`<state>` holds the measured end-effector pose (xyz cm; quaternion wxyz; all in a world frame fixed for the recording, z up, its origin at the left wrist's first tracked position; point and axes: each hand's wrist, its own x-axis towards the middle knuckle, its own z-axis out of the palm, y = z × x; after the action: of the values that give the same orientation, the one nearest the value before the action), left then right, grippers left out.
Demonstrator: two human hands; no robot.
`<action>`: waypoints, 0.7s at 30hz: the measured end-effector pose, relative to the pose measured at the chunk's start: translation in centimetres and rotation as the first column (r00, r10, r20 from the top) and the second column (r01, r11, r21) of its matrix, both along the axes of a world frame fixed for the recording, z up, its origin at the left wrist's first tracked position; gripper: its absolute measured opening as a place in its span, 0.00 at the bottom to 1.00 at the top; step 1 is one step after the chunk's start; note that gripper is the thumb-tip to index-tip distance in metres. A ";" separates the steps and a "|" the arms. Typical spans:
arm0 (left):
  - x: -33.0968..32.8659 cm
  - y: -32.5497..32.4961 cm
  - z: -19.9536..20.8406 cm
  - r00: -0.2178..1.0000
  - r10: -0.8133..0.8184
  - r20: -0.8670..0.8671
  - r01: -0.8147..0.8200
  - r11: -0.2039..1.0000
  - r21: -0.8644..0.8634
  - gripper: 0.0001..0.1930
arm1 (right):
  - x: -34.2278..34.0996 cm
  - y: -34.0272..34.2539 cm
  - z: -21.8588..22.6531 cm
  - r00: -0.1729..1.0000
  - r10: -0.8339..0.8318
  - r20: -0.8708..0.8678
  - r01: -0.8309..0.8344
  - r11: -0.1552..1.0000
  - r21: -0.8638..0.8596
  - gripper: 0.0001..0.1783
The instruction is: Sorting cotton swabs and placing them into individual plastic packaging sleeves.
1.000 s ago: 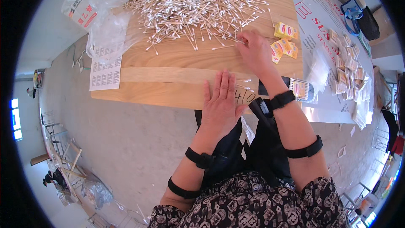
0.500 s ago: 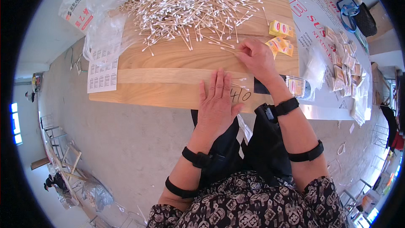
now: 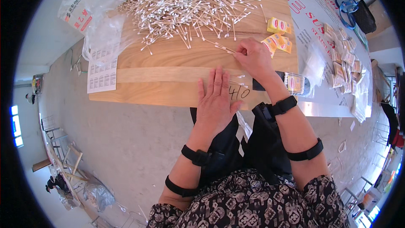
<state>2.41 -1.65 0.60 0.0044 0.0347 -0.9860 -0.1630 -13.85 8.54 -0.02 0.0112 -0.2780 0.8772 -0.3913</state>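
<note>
Pinches a few loose swabs in right hand — just nearside of swab pile. Lays left hand flat, slightly spread, on wooden board — farther nearside of swab pile. Has yellow packets right of swab pile.

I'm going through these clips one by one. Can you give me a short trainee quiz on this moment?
1. Multiple choice: on the wooden board, how does the left hand rest?
A) in a tight fist
B) flat, palm down
C) on its edge, palm turned sideways

2. True or false: the yellow cards lie to the right of the loose swab heap.

3. Fill in the blank: the cotton swabs pinched by the right hand stick out toward the picture's ____ side.

Key: 1: B. 2: True. 3: left.
</note>
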 end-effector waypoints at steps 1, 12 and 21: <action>0.0 0.1 0.0 1.000 -0.003 0.000 0.003 1.000 0.002 0.45 | 0.1 0.2 0.0 1.000 -0.018 0.008 0.017 1.000 0.017 0.04; 0.0 -0.1 -0.1 0.999 -0.008 -0.040 0.009 1.000 0.014 0.45 | 0.4 1.3 1.3 0.986 0.115 0.119 -0.131 0.982 0.139 0.05; 0.1 0.1 0.1 0.998 0.013 -0.064 -0.009 0.999 0.050 0.44 | 1.0 -1.7 1.6 0.965 0.258 -0.037 -0.261 0.948 -0.181 0.04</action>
<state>2.47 -1.58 0.70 0.0364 0.0349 -0.9808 -0.1884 -12.82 6.82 1.63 0.0309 -0.3933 0.7932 -0.4639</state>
